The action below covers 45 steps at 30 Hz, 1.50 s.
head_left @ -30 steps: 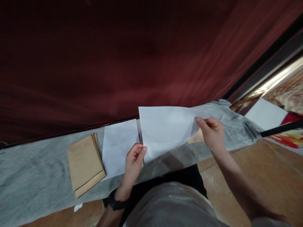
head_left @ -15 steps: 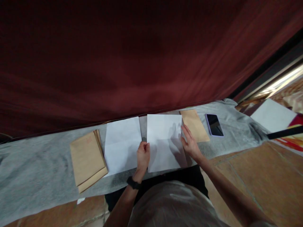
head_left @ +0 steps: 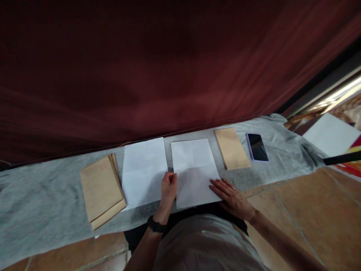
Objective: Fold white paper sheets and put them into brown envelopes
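In front of me lies a creased white sheet of paper (head_left: 193,162) on a grey cloth. My left hand (head_left: 168,187) is closed at its left edge, thumb and fingers pinching the paper there. My right hand (head_left: 229,195) rests with fingers stretched out on the sheet's lower right corner. Just left of my left hand is another white paper (head_left: 143,171), also marked by fold lines. A pile of brown envelopes (head_left: 103,190) sits further left, partly beside that paper. Beyond my right hand lies one more brown envelope (head_left: 232,148).
A phone (head_left: 257,147) in a light purple case lies at the right on the grey cloth (head_left: 42,203). Behind the cloth-covered surface hangs a dark red curtain (head_left: 169,75). A tiled floor (head_left: 304,210) shows below, and a white panel (head_left: 332,133) stands at far right.
My right hand has moved down from the sheet's right edge to its lower right corner. The sheet has shifted slightly left and lies flatter. My left hand stays at its left edge.
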Motion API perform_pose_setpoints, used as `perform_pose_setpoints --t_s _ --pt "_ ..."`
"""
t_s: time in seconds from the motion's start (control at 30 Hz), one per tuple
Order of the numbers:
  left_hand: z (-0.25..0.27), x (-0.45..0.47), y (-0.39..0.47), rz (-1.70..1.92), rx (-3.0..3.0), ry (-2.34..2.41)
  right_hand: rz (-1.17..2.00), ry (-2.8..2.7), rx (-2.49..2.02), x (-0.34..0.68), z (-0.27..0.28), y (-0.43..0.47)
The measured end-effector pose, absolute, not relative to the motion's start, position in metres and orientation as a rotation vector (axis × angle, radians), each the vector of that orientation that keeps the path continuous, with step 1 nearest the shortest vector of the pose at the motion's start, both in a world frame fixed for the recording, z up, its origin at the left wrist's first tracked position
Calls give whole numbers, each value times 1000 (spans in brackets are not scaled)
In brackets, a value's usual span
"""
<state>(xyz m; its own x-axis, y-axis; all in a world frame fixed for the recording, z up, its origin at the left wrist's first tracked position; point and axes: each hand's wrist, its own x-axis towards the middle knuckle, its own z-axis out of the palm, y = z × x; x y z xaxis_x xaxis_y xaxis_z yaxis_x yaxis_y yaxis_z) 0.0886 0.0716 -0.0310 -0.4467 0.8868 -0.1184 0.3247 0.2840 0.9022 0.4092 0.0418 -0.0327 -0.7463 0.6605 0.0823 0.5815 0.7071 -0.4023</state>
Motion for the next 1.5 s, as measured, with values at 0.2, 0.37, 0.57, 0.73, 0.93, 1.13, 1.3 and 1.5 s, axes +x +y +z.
perform_pose_setpoints --t_s 0.2,0.37,0.57,0.73,0.93,1.13,1.3,1.5 --pt "-11 84 53 1025 1198 1958 600 -2633 -986 412 -40 49" --pt "10 99 21 804 1929 2072 562 -2610 -999 407 -41 51" --pt "-13 129 3 312 2537 1409 595 -2605 -982 407 -45 55" --pt "-33 113 -7 216 2535 1465 608 -2618 -961 415 -45 55" --pt "-9 99 -5 260 2403 1455 610 -2613 -926 420 -49 57" --pt "-11 155 60 375 2494 1384 599 -2624 -909 420 -51 58" --pt "-36 170 110 342 2467 1574 586 -2634 -934 420 -54 57" --pt "-49 131 139 415 2303 1888 599 -2613 -927 420 -53 58"
